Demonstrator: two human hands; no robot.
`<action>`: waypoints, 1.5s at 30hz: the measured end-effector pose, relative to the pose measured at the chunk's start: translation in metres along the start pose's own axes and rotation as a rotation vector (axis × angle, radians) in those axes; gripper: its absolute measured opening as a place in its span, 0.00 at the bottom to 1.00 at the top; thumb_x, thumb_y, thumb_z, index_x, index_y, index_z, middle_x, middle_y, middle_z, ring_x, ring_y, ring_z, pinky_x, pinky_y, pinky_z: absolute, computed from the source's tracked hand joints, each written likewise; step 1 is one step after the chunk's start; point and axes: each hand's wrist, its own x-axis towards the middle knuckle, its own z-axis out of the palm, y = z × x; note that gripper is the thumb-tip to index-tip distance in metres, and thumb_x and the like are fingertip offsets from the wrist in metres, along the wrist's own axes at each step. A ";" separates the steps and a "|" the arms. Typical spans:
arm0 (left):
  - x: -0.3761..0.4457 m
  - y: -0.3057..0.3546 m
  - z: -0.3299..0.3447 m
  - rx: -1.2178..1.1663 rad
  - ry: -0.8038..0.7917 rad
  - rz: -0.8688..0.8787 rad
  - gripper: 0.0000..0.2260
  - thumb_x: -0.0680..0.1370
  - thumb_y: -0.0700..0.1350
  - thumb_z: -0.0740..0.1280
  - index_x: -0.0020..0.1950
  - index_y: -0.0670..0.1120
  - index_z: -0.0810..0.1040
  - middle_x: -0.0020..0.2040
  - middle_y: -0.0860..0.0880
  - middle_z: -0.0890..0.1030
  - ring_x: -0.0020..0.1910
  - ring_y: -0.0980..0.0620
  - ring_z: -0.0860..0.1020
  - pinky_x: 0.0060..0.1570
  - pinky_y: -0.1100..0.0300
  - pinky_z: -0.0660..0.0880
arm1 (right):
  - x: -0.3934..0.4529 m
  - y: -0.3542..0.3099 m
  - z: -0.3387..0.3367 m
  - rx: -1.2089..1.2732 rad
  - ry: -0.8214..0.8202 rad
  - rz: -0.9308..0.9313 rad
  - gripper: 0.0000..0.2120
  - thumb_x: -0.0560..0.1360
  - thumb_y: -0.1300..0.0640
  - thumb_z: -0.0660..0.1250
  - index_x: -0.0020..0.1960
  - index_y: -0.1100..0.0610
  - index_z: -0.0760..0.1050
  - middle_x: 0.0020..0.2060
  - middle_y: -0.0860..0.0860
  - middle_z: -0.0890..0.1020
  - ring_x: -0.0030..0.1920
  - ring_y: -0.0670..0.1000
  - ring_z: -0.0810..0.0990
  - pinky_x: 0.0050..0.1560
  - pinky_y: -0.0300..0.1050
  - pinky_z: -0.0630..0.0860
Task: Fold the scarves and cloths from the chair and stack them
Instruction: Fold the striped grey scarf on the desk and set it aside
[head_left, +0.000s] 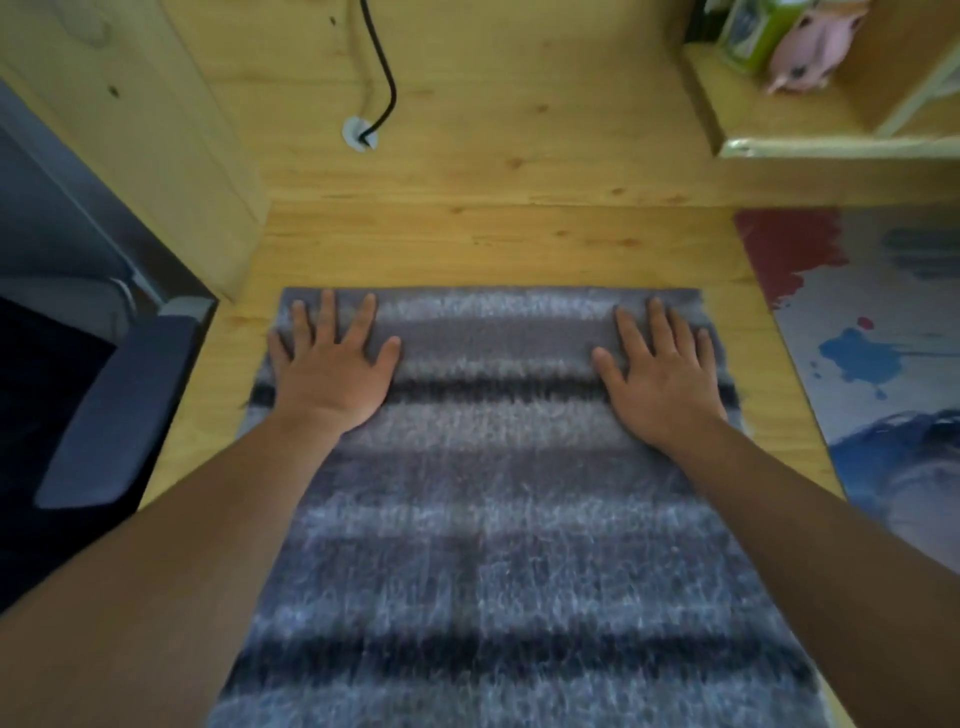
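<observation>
A fuzzy grey scarf (493, 499) with dark and pale stripes lies flat on the wooden desk (498, 244), running from mid-desk down past the bottom of the view. My left hand (332, 364) presses flat on its far left corner, fingers spread and straight. My right hand (660, 369) presses flat on its far right corner in the same way. Neither hand grips the cloth.
A dark blue chair armrest (119, 410) stands at the left of the desk. A paint-splash mat (883, 338) covers the desk's right side. A black cable (382, 78) enters a grommet at the back. A raised shelf (831, 130) holds a pink plush toy (815, 47).
</observation>
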 end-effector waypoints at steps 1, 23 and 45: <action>0.000 0.004 -0.006 0.014 -0.034 -0.015 0.32 0.80 0.71 0.41 0.82 0.63 0.39 0.84 0.51 0.37 0.82 0.40 0.38 0.78 0.36 0.41 | 0.005 -0.004 -0.006 0.006 -0.020 0.043 0.36 0.79 0.31 0.36 0.82 0.45 0.43 0.82 0.52 0.43 0.81 0.57 0.42 0.79 0.61 0.40; -0.009 0.088 0.005 0.005 0.059 0.219 0.32 0.77 0.73 0.36 0.79 0.66 0.32 0.82 0.52 0.33 0.81 0.41 0.33 0.77 0.33 0.39 | -0.012 -0.006 -0.029 0.019 0.279 -0.127 0.29 0.82 0.51 0.51 0.82 0.55 0.51 0.81 0.60 0.49 0.80 0.65 0.43 0.78 0.65 0.46; -0.008 0.083 0.017 -0.008 0.266 0.260 0.29 0.82 0.65 0.38 0.83 0.60 0.43 0.84 0.51 0.45 0.83 0.45 0.41 0.79 0.38 0.43 | 0.036 0.043 -0.069 1.050 -0.100 0.561 0.25 0.78 0.45 0.71 0.64 0.63 0.71 0.60 0.56 0.75 0.56 0.59 0.75 0.57 0.55 0.75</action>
